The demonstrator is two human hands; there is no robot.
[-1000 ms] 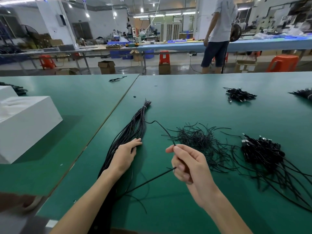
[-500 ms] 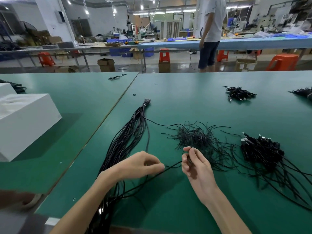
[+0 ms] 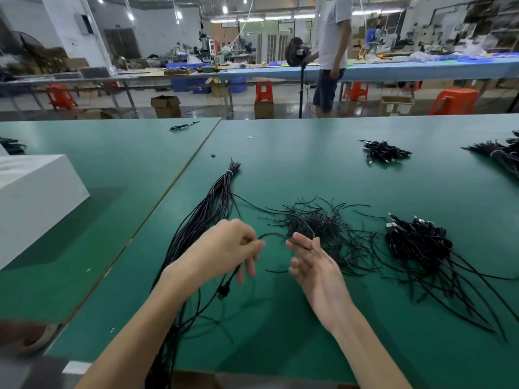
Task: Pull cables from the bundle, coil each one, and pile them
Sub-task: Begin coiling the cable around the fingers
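A moment ago my left hand (image 3: 224, 248) lay flat on the bundle (image 3: 213, 209). Now it has come over and pinches the one cable (image 3: 269, 235) I pulled out. My right hand (image 3: 314, 268) is loose, its fingers straight, and the cable lies across them. I think the first loop is starting, just above the counter (image 3: 280, 164).

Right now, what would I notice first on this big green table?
Two hands in the middle: the left hand pinches a thin black cable, which arcs over to the fingertips of the right hand. Behind the left hand a long tied bundle of black cables stretches across the green table, and to the right sits a heap of black cables.
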